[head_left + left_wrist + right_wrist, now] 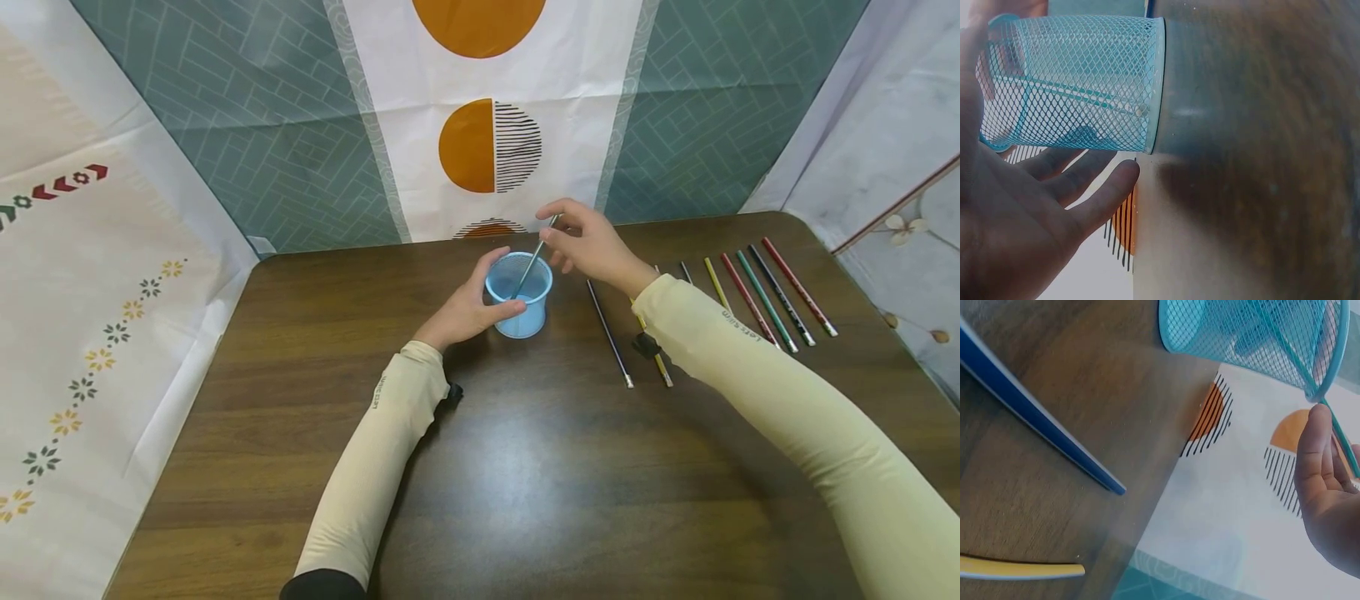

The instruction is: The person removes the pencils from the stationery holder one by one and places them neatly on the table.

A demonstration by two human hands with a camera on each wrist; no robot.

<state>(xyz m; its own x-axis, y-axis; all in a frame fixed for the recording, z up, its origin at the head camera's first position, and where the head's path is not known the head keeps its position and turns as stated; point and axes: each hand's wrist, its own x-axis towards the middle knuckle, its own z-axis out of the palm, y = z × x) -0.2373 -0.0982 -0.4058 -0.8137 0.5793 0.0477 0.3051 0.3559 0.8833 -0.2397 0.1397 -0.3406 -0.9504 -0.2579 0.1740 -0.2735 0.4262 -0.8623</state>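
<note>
A light-blue mesh pencil cup (522,323) stands upright at the back middle of the table. My left hand (471,308) holds it from the left, thumb on the near side and index finger by the far rim. In the left wrist view the other fingers spread along the mesh. My right hand (588,242) pinches a green pencil (534,262) near its upper end, just above and right of the rim. The pencil slants down inside the cup; through the mesh in the left wrist view, its lower end (1140,110) shows near the base.
Right of the cup lie a dark blue pencil (611,337) and a yellow pencil (662,367), partly under the right forearm. Farther right, several pencils lie in a row, among them a red one (798,285) and a green one (767,300). A patterned cloth (570,150) hangs behind the table.
</note>
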